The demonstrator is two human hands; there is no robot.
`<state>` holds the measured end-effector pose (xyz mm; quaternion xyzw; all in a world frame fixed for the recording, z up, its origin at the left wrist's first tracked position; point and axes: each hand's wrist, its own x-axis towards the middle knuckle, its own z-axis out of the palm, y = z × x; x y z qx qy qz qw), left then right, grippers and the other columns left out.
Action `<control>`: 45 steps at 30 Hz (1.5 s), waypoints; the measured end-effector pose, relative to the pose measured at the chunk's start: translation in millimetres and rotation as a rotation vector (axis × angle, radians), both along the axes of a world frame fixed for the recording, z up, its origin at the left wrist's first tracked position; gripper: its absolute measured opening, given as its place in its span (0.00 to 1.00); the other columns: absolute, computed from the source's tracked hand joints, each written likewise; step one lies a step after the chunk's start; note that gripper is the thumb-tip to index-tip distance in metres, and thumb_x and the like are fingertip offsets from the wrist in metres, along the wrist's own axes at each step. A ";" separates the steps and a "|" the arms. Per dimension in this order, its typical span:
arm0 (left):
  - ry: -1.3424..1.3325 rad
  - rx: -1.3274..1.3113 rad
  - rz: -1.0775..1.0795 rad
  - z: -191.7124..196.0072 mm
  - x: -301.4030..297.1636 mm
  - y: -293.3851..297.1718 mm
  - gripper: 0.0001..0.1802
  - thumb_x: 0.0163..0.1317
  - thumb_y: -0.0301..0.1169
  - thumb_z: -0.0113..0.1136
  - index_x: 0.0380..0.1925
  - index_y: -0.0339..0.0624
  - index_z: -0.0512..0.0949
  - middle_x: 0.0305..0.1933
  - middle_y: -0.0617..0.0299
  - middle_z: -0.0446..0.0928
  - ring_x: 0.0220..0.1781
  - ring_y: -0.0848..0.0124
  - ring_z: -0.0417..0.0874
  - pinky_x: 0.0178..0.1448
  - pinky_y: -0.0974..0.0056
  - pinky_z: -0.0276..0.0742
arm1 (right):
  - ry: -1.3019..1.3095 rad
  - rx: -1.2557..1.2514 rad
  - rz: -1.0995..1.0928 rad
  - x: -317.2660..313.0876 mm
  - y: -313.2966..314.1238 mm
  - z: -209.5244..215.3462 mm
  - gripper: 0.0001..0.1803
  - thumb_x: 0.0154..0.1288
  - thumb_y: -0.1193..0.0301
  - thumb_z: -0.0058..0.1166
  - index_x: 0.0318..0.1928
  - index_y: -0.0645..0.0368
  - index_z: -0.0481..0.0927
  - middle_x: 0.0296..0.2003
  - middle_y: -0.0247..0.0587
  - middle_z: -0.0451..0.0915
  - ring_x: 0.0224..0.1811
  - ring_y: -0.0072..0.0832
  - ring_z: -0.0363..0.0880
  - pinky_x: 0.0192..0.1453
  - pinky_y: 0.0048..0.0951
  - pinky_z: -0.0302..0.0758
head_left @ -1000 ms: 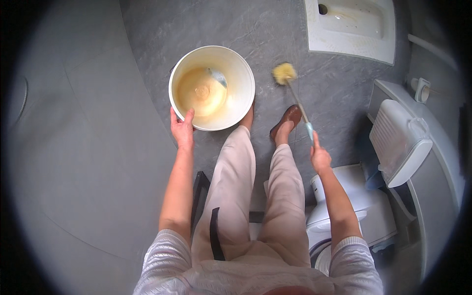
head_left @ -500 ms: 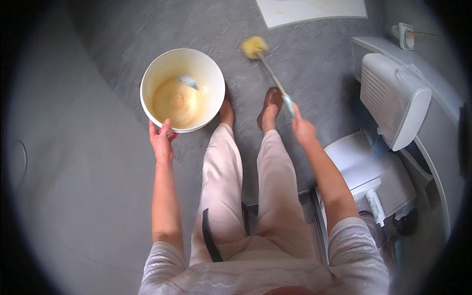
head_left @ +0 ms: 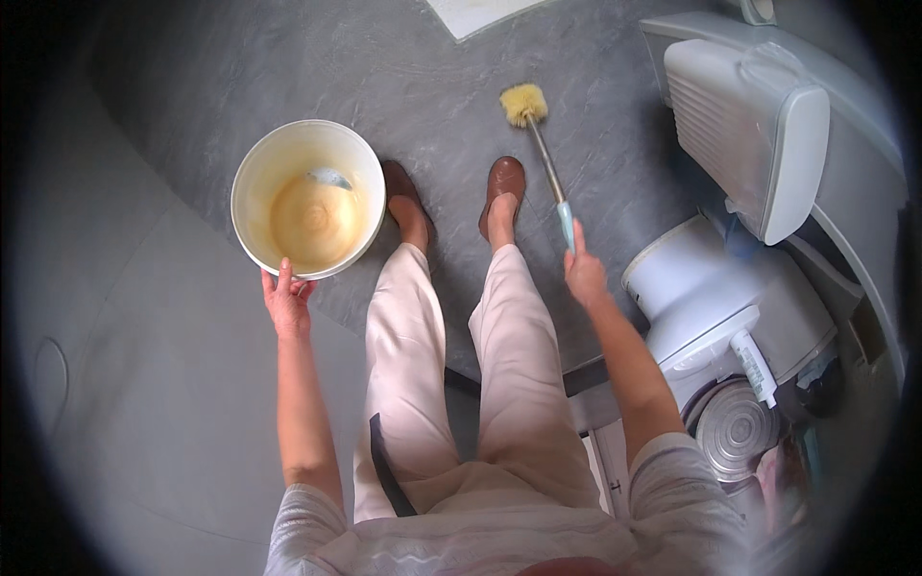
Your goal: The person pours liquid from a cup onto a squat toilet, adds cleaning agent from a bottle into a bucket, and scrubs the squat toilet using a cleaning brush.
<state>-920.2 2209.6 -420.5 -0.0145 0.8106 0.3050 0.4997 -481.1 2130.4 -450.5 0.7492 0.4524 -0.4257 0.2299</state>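
Observation:
My left hand (head_left: 288, 305) grips the near rim of a white bucket (head_left: 248, 211), thumb over the edge and fingers underneath. Its mouth tips toward me, showing a yellowish-brown stained bottom and a pale bluish patch I cannot identify. In my right hand (head_left: 585, 276) is a long-handled cleaning brush (head_left: 545, 158), closed around the light blue grip. Its metal rod points away from me, ending in a fluffy yellow head held over the grey floor, apart from the bucket. My fingertips below the bucket are partly hidden.
On the right stand a white toilet (head_left: 687, 274) and a ribbed white plastic box (head_left: 744, 134) by a ledge. A white tube (head_left: 754, 370) and a round grey ribbed disc (head_left: 738, 430) lie nearby. A white mat (head_left: 480, 12) is at the far edge; brown shoes (head_left: 504, 182) stand on grey floor.
The view has shifted with my head and turned right. The brush, blurred before, is now sharp, its yellow head a little nearer the right. Both hands keep their holds.

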 end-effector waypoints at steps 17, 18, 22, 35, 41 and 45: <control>0.003 0.113 -0.028 -1.5 7.7 -2.7 0.27 0.56 0.35 0.56 0.55 0.46 0.60 0.30 0.69 0.73 0.22 0.81 0.73 0.32 0.70 0.75 | 0.130 -0.044 0.355 25.8 18.7 -15.6 0.37 0.60 0.68 0.42 0.64 0.40 0.37 0.23 0.54 0.75 0.26 0.50 0.75 0.32 0.46 0.71; -0.011 0.124 -0.029 -2.8 12.2 -1.3 0.27 0.56 0.35 0.56 0.55 0.46 0.60 0.29 0.70 0.73 0.22 0.80 0.73 0.31 0.70 0.75 | 0.122 -0.033 0.390 15.7 49.8 -26.6 0.35 0.60 0.67 0.41 0.64 0.39 0.39 0.26 0.55 0.76 0.30 0.49 0.75 0.35 0.46 0.71; 0.006 0.139 -0.007 -1.9 15.7 -5.7 0.32 0.54 0.35 0.59 0.57 0.45 0.57 0.30 0.68 0.73 0.20 0.79 0.72 0.31 0.69 0.75 | 0.131 0.153 0.431 -21.7 121.6 -37.6 0.34 0.61 0.67 0.41 0.64 0.38 0.40 0.25 0.54 0.75 0.30 0.47 0.75 0.36 0.44 0.71; -0.011 0.160 -0.031 -13.0 12.2 -27.8 0.33 0.51 0.34 0.61 0.57 0.48 0.59 0.28 0.68 0.70 0.24 0.81 0.70 0.32 0.69 0.76 | 0.119 0.194 0.318 -56.6 136.4 -59.1 0.33 0.61 0.66 0.40 0.63 0.37 0.41 0.27 0.56 0.76 0.32 0.51 0.75 0.37 0.46 0.70; 0.006 0.134 0.037 -3.9 -1.4 -37.4 0.35 0.51 0.32 0.62 0.59 0.48 0.56 0.27 0.69 0.70 0.25 0.81 0.70 0.33 0.68 0.76 | 0.126 0.038 0.206 -8.5 49.6 -26.2 0.36 0.59 0.69 0.41 0.64 0.36 0.40 0.27 0.59 0.75 0.30 0.52 0.75 0.35 0.47 0.70; -0.028 0.161 0.040 -4.1 -9.1 -35.9 0.32 0.52 0.32 0.61 0.56 0.49 0.59 0.27 0.71 0.70 0.25 0.81 0.70 0.35 0.67 0.76 | -0.128 0.075 0.211 56.2 24.3 -5.2 0.36 0.60 0.67 0.41 0.64 0.41 0.39 0.28 0.58 0.76 0.30 0.49 0.76 0.37 0.43 0.70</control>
